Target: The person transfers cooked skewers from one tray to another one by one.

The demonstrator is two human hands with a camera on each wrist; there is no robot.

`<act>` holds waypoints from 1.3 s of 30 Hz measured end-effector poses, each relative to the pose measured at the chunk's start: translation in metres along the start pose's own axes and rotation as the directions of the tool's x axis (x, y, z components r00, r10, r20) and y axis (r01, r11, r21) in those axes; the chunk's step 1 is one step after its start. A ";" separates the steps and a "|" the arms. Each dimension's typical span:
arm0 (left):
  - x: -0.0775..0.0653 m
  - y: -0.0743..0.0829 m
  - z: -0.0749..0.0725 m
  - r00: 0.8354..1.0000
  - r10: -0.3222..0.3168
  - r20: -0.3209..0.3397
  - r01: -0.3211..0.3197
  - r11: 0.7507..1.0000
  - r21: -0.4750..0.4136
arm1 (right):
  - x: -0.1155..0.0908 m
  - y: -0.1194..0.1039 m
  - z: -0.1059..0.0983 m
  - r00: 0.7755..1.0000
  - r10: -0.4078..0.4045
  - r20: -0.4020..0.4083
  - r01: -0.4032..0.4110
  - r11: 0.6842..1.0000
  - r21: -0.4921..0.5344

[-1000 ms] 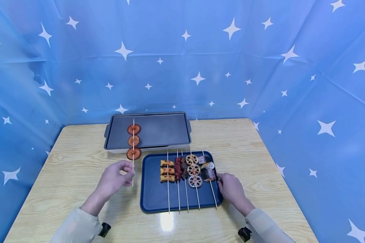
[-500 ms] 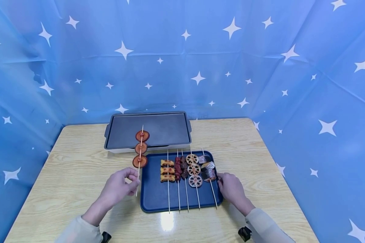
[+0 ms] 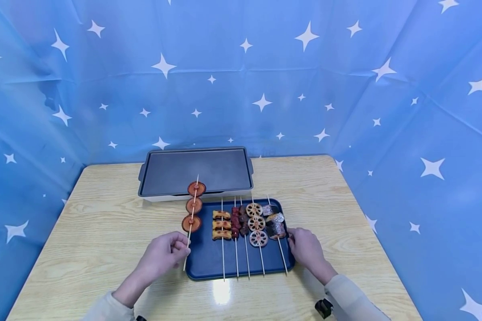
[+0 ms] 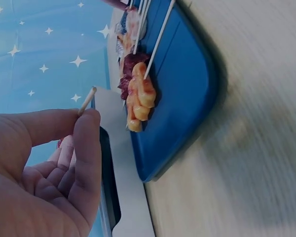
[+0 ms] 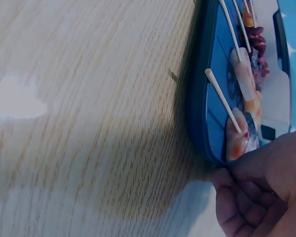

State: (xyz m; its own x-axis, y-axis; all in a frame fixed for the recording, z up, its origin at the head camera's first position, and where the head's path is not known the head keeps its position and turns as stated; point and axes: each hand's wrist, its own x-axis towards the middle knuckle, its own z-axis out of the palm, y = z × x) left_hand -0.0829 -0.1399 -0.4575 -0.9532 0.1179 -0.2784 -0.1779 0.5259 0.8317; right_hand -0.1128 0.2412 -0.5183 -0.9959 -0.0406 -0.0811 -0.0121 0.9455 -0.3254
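Observation:
My left hand point(image 3: 164, 255) pinches the stick of a skewer point(image 3: 194, 205) between thumb and fingertips. Three round red-brown slices, perhaps mushroom caps, are threaded on it. It is held above the left edge of a dark blue tray point(image 3: 202, 264), its tip over the griddle's front edge. In the left wrist view only the stick's end point(image 4: 87, 101) shows clearly. On the opposite side, my right hand point(image 3: 305, 249) grips the tray's rim, thumb against it and fingers curled. Skewers of yellow pieces point(image 3: 222, 225), red meat point(image 3: 235, 222), dark meat point(image 3: 243, 220), lotus root point(image 3: 256, 224) and fish point(image 3: 275, 221) lie on the tray.
A dark rectangular griddle point(image 3: 225, 167) with a pale base stands behind the tray, near the table's back edge. The wooden table point(image 3: 329, 196) extends past the tray on both sides. A blue starred curtain point(image 3: 233, 80) encloses the back and sides.
My left hand has carried its skewer right and toward me, from over the griddle to the tray's left edge. The skewer has tilted slightly rightward. My right hand has stayed at the rim.

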 end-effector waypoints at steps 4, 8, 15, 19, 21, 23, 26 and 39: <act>-0.002 -0.005 0.005 0.999 0.031 0.023 -0.032 0.998 0.049 | 0.000 0.001 0.000 1.000 -0.007 -0.009 0.007 1.000 0.002; -0.004 -0.010 0.010 0.998 0.038 0.048 -0.042 0.995 0.091 | 0.001 0.002 0.001 1.000 -0.018 -0.026 0.018 1.000 -0.002; -0.008 -0.020 0.018 0.991 0.058 0.121 -0.067 0.995 0.073 | 0.001 0.003 0.004 0.999 -0.030 -0.039 0.030 1.000 -0.005; -0.008 -0.025 0.023 0.989 0.067 0.130 -0.079 0.993 0.089 | 0.001 0.002 0.002 0.999 -0.026 -0.036 0.026 1.000 -0.009; -0.007 -0.027 0.025 0.989 0.067 0.129 -0.083 0.990 0.116 | 0.000 0.001 0.001 0.999 -0.024 -0.035 0.024 1.000 -0.007; -0.006 -0.028 0.027 0.990 0.068 0.125 -0.085 0.986 0.140 | 0.000 0.002 0.001 0.999 -0.024 -0.035 0.023 1.000 -0.008; -0.006 -0.030 0.029 0.991 0.059 0.120 -0.078 0.984 0.161 | 0.001 0.002 0.001 0.999 -0.021 -0.030 0.020 1.000 -0.011; -0.003 -0.028 0.038 0.996 -0.002 0.093 -0.008 0.994 0.106 | 0.001 0.002 0.002 1.000 -0.017 -0.019 0.017 1.000 -0.013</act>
State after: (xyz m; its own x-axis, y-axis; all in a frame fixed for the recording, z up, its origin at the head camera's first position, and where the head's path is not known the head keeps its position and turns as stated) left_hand -0.0655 -0.1225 -0.4979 -0.9260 0.1947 -0.3234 -0.1432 0.6115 0.7782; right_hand -0.1140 0.2424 -0.5214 -0.9971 -0.0504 -0.0576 -0.0298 0.9490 -0.3140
